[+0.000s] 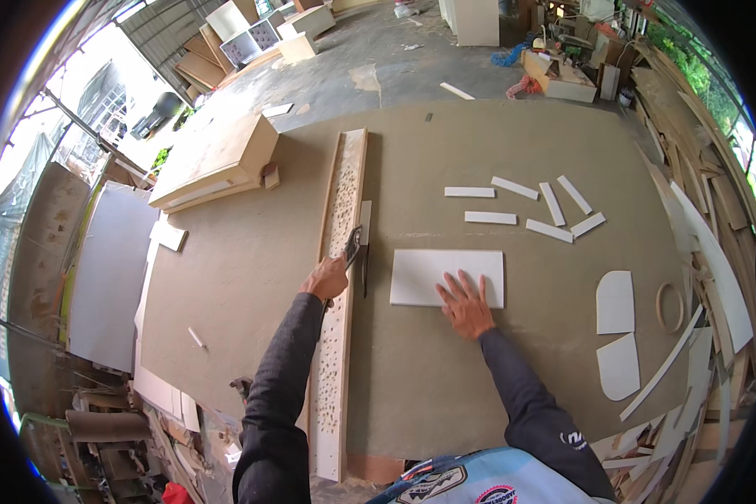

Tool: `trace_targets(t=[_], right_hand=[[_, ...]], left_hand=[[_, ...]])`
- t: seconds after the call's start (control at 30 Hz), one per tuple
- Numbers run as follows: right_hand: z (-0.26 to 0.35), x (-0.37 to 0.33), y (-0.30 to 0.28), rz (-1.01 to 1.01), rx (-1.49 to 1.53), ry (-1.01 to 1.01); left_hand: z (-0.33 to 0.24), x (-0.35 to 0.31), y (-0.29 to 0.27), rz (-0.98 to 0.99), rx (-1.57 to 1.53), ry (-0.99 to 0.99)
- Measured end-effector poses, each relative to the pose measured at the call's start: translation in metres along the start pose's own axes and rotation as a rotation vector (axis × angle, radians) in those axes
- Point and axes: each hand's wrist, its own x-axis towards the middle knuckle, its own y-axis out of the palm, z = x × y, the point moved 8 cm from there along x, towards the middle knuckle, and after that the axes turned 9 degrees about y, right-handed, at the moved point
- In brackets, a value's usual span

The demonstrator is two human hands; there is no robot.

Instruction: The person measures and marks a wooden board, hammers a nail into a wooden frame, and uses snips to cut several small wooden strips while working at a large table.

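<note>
My left hand (326, 280) is closed around a dark hand tool (354, 242), whose exact kind I cannot make out. Hand and tool are over a long, narrow board (334, 370) pitted with many holes and edged by a wooden strip. Farther right, my right hand (467, 307) lies with spread fingers on the near edge of a white rectangular panel (420, 277). Beyond that panel, several short white strips (490, 217) are scattered over the brown work surface (445, 378). A thin dark piece (364, 273) lies beside the long board.
A pale wooden box (218, 164) stands at the far left, near a small white block (170, 237). Two rounded white panels (616, 302) and a wooden ring (669, 307) lie at the right. Scrap strips (714, 252) crowd the right edge; a pale sheet (113, 277) leans at left.
</note>
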Motion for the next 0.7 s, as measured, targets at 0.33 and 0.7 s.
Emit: trace_targets(t=[0.33, 0.7], right_hand=[[-0.017, -0.046, -0.018, -0.007, 0.015, 0.078], [-0.006, -0.043, -0.023, -0.031, 0.043, 0.067]], left_hand=[[-0.019, 0.083, -0.048, -0.108, -0.139, 0.011], [-0.002, 0.152, -0.023, -0.129, 0.015, 0.023]])
